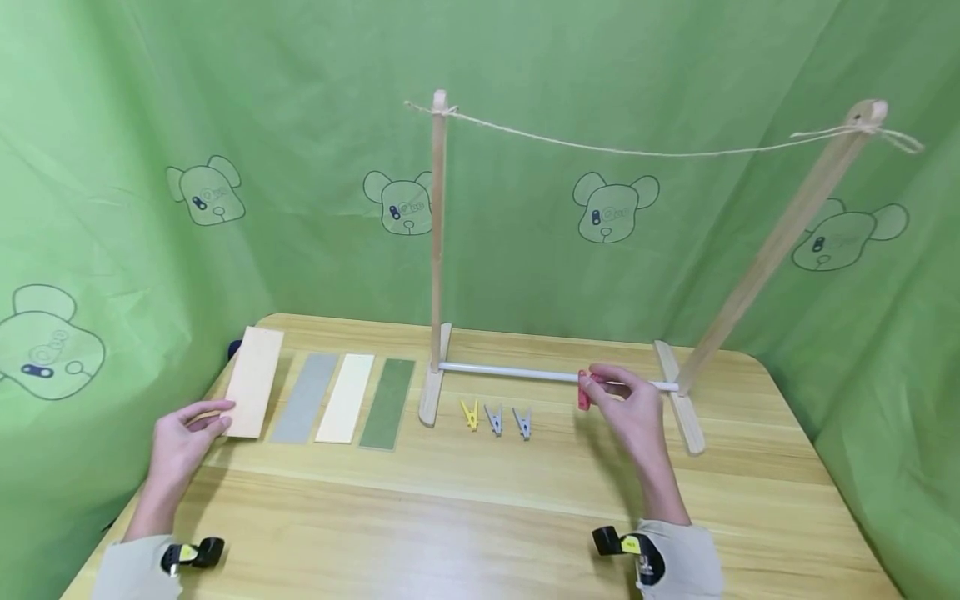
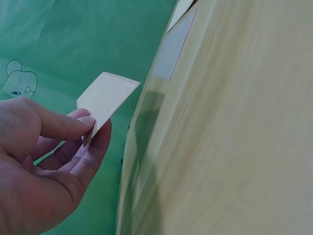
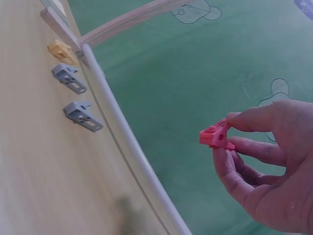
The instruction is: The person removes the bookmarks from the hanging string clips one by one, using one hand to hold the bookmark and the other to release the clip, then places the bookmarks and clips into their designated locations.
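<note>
My left hand (image 1: pixel 182 440) pinches a pale pink rectangular card (image 1: pixel 255 382) by its lower left edge; the left wrist view shows the card (image 2: pixel 108 94) raised off the table between thumb and fingers. In my right hand (image 1: pixel 628 410) a red clothespin (image 1: pixel 584 390) is gripped between thumb and fingers, above the table near the white rod (image 1: pixel 517 372). The right wrist view gives the clothespin (image 3: pixel 215 135) from the side. To its left on the table lie a yellow clothespin (image 1: pixel 470 415) and two grey ones, a left one (image 1: pixel 495 420) and a right one (image 1: pixel 522 423).
Grey (image 1: pixel 305 398), cream (image 1: pixel 346 398) and green (image 1: pixel 387 404) cards lie side by side on the wooden table (image 1: pixel 420 517). Behind the clothespins stands a wooden frame, with a left post (image 1: pixel 438 233) and a leaning right post (image 1: pixel 780 250). A string (image 1: pixel 637 152) sags between their tops.
</note>
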`<state>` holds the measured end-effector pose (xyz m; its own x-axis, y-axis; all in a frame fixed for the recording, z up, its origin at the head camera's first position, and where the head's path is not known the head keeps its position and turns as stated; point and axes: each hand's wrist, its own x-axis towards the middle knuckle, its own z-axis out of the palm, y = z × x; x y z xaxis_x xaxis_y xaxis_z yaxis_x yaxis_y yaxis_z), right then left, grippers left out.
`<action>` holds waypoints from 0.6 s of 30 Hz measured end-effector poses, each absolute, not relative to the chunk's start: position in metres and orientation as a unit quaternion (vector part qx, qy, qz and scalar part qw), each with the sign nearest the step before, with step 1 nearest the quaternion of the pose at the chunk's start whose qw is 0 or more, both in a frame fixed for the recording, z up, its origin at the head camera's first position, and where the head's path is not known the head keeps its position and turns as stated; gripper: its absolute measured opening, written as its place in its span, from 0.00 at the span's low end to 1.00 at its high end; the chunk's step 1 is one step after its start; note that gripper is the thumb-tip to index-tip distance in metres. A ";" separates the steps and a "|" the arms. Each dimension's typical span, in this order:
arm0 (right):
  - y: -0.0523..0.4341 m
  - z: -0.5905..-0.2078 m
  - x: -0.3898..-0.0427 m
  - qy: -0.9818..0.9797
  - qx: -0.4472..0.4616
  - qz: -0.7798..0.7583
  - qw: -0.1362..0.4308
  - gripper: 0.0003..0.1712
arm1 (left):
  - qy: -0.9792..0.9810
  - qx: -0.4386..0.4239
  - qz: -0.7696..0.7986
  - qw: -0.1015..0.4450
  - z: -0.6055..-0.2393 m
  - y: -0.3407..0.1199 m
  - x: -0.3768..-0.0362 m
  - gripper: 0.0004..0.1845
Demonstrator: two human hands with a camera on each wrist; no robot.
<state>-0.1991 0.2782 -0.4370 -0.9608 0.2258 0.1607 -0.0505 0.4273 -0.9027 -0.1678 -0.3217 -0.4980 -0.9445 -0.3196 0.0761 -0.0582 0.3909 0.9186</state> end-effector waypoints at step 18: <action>0.262 -0.467 -0.207 -0.867 -0.030 0.494 0.055 0.19 | -0.855 0.126 -0.498 0.074 -0.507 -0.321 -0.168 0.18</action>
